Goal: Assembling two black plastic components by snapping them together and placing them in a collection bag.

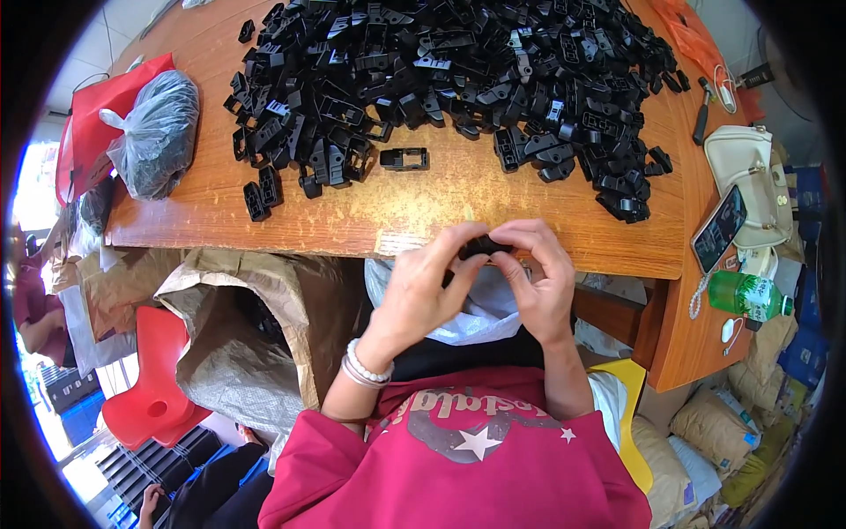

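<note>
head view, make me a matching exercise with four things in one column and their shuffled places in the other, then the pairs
1. Black plastic part
2. Red plastic chair
3. Smartphone
4. Knotted clear plastic bag

A. On the wooden table, at its left end
B. Beside the cream handbag
C. Between left hand and right hand, held by the fingers
D. Left of the brown sack

Pairs: 1-C, 2-D, 3-B, 4-A

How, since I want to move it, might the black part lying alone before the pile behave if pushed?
The black part looks likely stiff, given its crisp edges. It is probably light, since its frame is partly open. Lying flat on the tabletop, it would likely slide rather than roll.
</note>
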Demonstrator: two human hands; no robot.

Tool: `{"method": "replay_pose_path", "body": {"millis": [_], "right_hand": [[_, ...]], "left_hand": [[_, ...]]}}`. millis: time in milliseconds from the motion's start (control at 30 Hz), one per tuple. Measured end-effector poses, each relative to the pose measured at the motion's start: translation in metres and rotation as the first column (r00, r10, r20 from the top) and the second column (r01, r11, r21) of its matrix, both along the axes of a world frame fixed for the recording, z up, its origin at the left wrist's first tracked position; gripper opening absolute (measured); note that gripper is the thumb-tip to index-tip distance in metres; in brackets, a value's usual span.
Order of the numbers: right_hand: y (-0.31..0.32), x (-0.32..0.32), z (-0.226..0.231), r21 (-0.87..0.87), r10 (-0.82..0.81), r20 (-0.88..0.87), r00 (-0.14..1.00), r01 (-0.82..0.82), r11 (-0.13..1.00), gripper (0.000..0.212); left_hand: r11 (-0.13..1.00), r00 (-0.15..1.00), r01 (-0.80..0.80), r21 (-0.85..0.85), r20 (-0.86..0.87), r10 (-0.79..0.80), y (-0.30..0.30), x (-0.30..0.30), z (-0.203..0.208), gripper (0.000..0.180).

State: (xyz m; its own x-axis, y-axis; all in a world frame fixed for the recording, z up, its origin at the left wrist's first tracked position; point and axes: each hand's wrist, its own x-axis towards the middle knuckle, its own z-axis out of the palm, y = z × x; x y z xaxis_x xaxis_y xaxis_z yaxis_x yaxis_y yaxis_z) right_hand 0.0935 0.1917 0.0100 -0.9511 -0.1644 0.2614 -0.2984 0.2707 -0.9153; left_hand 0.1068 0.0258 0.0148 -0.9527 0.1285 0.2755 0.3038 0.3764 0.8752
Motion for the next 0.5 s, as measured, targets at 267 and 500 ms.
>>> {"method": "replay_pose_path", "body": {"millis": [267,500], "right_hand": [[0.022,-0.042,-0.015,0.36,-0.197,-0.351,0.915,0.326,0.874,0.016],[0.027,-0.048,-0.013,0.563,-0.209,-0.481,0.852,0.482,0.671,0.025]], "left_hand": [[0.744,0.934,-0.354,-0.567,-0.26,0.247,-0.038,-0.062,-0.002,0.033],[0.919,0.988,-0.146,-0.366,-0.106,0.114,-0.034,-0.043,-0.006,0.032]]}}
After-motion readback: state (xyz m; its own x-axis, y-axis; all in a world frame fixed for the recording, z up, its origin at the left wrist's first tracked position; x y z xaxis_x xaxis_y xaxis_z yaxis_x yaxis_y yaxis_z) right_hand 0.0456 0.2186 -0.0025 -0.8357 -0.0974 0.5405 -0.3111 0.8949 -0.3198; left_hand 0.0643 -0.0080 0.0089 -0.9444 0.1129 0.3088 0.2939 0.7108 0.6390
